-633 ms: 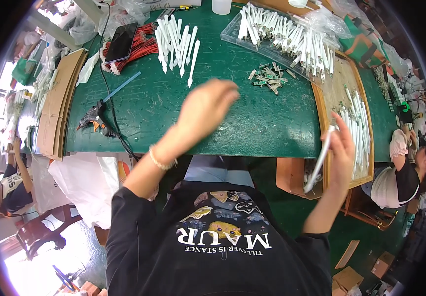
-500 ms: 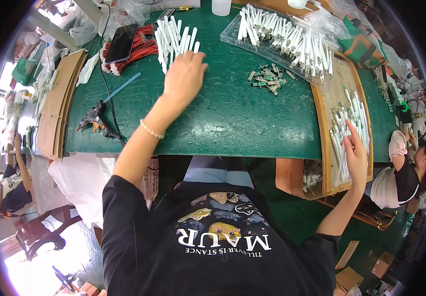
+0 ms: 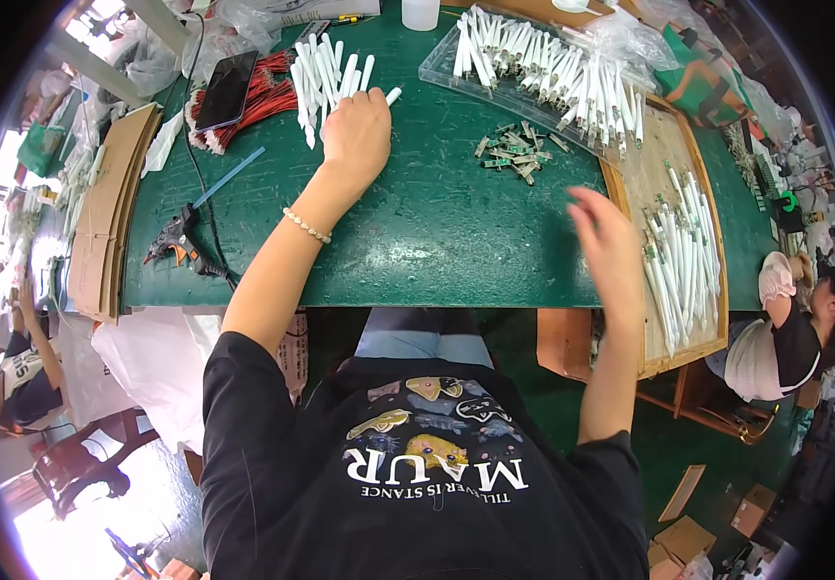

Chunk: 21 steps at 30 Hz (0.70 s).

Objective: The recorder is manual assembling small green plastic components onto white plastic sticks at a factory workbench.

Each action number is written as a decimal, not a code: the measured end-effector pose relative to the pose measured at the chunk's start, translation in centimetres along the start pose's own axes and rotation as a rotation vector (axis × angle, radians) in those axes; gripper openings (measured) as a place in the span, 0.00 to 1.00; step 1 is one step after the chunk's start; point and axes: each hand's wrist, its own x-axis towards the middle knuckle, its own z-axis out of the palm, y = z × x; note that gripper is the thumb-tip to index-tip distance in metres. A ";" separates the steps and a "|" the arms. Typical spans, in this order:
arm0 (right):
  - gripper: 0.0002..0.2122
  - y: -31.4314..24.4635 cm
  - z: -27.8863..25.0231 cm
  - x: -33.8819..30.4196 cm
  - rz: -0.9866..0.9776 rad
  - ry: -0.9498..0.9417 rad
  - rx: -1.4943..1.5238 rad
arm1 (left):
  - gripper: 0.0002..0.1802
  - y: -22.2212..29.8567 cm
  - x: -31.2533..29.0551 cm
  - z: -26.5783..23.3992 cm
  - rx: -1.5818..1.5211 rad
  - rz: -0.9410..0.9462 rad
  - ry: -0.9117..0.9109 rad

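Left hand (image 3: 358, 135) partly covers white sticks (image 3: 312, 85), grip hidden; right hand (image 3: 613, 246) blurred.

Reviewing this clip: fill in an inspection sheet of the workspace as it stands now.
Surface: green tabletop, scuffed and glossy.
Job's things: loose white sticks; heap of small green boards; more sticks in a wooden tray and a plastic tray.
Clutter: phone on red wires, glue gun, folded cardboard.
Hands: left hand at the loose sticks, grip unclear; right hand open, empty.
Cables: black cable passing the glue gun.
Surroundings: seated person at right, another person at left; cardboard boxes.
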 end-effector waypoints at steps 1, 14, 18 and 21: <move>0.11 -0.5 1.4 0.9 0.005 -0.031 0.044 | 0.05 0.0 -0.3 -0.1 -0.062 -0.009 0.012; 0.04 -1.0 5.2 2.3 -0.046 0.194 0.475 | 0.08 5.5 -9.2 -9.2 -2.057 -0.536 -0.701; 0.07 -3.3 4.8 0.5 0.304 -0.077 1.106 | 0.10 8.1 -10.3 -9.2 -2.211 -0.597 -0.681; 0.06 -3.9 5.2 -1.1 0.390 -0.212 1.228 | 0.11 9.2 -10.5 -9.2 -2.230 -0.607 -0.636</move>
